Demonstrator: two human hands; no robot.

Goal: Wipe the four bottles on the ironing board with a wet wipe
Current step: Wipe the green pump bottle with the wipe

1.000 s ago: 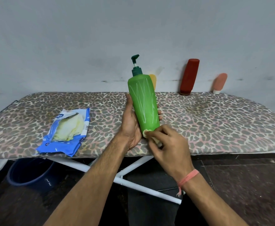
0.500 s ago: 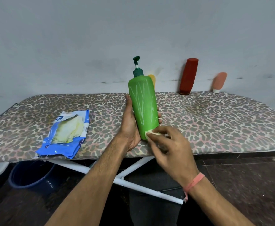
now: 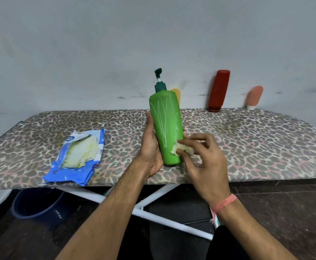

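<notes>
Green bottle: the green pump bottle [image 3: 166,128] is held upright in front of the person, above the near edge of the ironing board [image 3: 256,139]. I cannot tell whether its base touches the cover. It is lifted toward the person probably so that every side can be reached.

Left hand: the left hand [image 3: 150,147] holds the bottle from its left side, the thumb lying straight up along the wall and the other fingers curled around the back, where only their tips show. This grip seems to keep the bottle steady against the rubbing.

Right hand: the right hand [image 3: 200,156] pinches a small crumpled wet wipe [image 3: 181,148] between thumb and first fingers and presses it on the lower right part of the bottle. The other fingers are spread loosely.

Wipe pack: the blue pack of wipes [image 3: 78,156] lies torn open on the left of the board, near enough to take another wipe.

Other bottles: a red bottle [image 3: 219,91] and a pink tube [image 3: 254,97] lean on the wall at the far edge, well apart from the hands. A yellow bottle [image 3: 177,94] is mostly hidden behind the green one.

Progress: I judge the person is wiping one of the four bottles. Which of the other three are done I cannot tell.

Below: a dark bucket [image 3: 37,205] stands on the floor under the left end.
</notes>
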